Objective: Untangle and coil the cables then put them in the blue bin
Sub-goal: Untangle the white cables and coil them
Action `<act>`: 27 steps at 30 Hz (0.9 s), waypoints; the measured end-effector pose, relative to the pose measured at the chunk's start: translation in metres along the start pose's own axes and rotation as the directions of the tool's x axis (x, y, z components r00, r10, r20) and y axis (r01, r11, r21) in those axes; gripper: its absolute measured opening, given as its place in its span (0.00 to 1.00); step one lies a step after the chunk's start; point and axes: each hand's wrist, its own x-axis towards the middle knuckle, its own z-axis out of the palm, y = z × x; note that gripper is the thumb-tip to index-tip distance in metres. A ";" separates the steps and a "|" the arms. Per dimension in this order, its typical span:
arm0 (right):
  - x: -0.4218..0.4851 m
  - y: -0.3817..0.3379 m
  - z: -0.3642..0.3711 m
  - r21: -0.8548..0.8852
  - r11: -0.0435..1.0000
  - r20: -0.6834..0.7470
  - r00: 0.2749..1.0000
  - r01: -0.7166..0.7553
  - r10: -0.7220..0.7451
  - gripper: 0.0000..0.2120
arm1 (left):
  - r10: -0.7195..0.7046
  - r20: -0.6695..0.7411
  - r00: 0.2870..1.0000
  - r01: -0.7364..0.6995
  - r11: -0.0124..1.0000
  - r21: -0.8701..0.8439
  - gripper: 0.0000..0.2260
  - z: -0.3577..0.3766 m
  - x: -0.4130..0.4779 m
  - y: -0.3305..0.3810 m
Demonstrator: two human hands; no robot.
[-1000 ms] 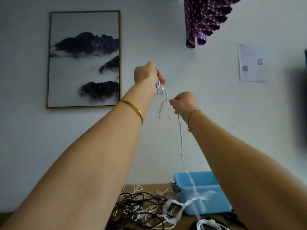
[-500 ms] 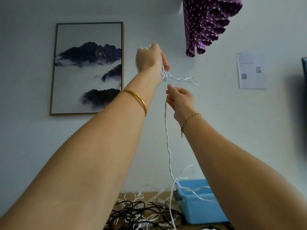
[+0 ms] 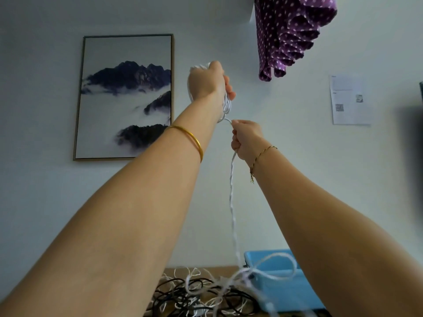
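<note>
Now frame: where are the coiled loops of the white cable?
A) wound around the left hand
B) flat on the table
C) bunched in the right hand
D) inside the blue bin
A: the loops of the white cable wrap the raised left hand, while the right hand grips only the single strand that runs down to the cable pile beside the blue bin.

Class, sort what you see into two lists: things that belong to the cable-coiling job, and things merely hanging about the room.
Job in hand: white cable, gripped by the left hand and right hand; tangled pile; blue bin.

Just about: picture; purple cloth; paper sheet.
</note>
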 end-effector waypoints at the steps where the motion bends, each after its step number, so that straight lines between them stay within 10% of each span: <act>1: 0.000 0.001 0.001 -0.033 0.996 -0.013 0.997 0.079 -0.080 0.07 | 0.002 0.000 1.000 -0.002 1.000 0.002 0.12 -0.001 -0.001 0.000; 12: -0.003 0.011 -0.009 -0.348 0.893 -0.060 0.944 0.286 -0.325 0.11 | 0.006 -0.002 1.000 -0.006 1.000 0.026 0.12 -0.005 -0.005 0.000; 19: -0.007 0.018 -0.014 -0.174 0.978 -0.065 0.992 -0.115 0.106 0.12 | -0.037 -0.007 0.999 0.037 0.999 0.023 0.12 -0.005 -0.006 -0.004; 27: -0.007 0.064 -0.041 0.068 0.845 0.056 0.848 -0.530 0.527 0.24 | -0.143 -0.014 0.990 0.142 0.989 -0.044 0.12 -0.015 -0.007 -0.007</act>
